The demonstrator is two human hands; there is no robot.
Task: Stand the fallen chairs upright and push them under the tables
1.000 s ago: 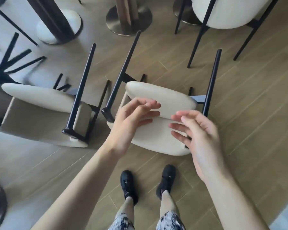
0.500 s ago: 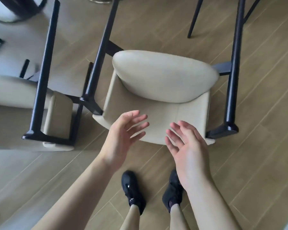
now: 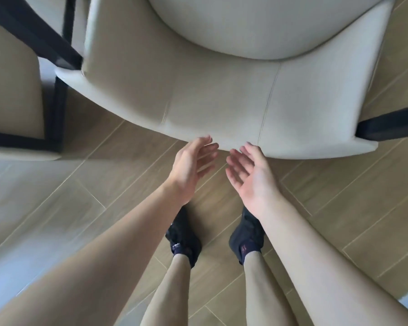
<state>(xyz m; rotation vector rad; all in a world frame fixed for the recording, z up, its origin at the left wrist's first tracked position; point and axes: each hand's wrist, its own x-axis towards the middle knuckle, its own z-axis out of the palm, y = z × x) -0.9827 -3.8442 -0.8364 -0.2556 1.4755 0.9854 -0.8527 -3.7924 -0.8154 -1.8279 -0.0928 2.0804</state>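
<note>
Both hands are free and hold nothing: the left hand [image 3: 191, 165] and the right hand [image 3: 250, 170] reach forward with fingers relaxed and slightly spread, palms turned toward each other, just in front of the lower edge of the fallen beige upholstered chair with black legs [image 3: 222, 95]. Whether the fingertips already touch the fabric I cannot tell; they are at least very near to it.

From the head view, this chair lies on its back on the wooden plank floor [image 3: 80, 184], its curved backrest toward the person and the round seat cushion [image 3: 257, 24] above it in the picture. One black leg [image 3: 391, 123] goes out at the right, another at the upper left. A second beige chair with black frame [image 3: 12, 90] lies just beside it at the left, also fallen. The person's black shoes [image 3: 184, 236] stand close under the hands. No table is visible here.

In my judgement the step in hand is to take the backrest and lift. To do it well, the hands should go further apart along the rim (now they are close together near the middle), the fingers should hook under the edge, and the chair should be turned up over its back legs without catching the neighbouring chair
</note>
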